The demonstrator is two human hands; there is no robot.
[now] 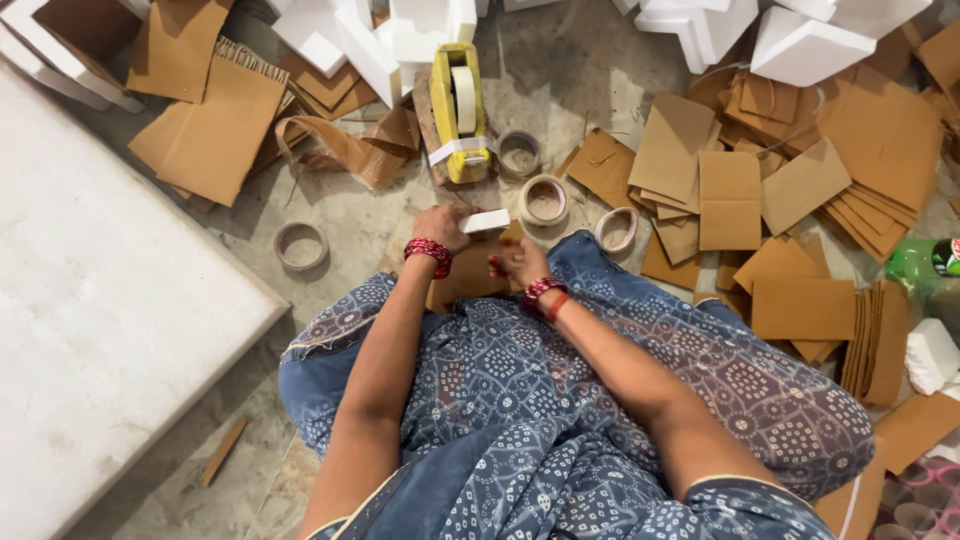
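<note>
The left hand [440, 226] is closed on a small white foam block [486, 220], pinching its left end so the block's long axis runs out to the right, nearly level across the view. The right hand [518, 264] sits just below and slightly right of the block, fingers curled in — whether it pinches anything cannot be told from here. So the block lies up and a little to the left of the right hand, near it but not touching, and the left hand is the one on it. Both wrists carry red bangles, and beneath the hands a brown cardboard piece [462, 278] rests on the lap.

Just beyond the block stand two tape rolls [543, 200], with a third [616, 229] to the right and a yellow tape dispenser [457, 112] straight ahead, its long axis pointing away from the person. A spent tape core [301, 245] lies on the concrete floor [560, 70] to the left. Cut cardboard squares [729, 198] are heaped to the right — white foam blocks [810, 45] pile along the top, and a large white slab [110, 310] fills the left side. A green bottle [925, 262] lies at the right edge.
</note>
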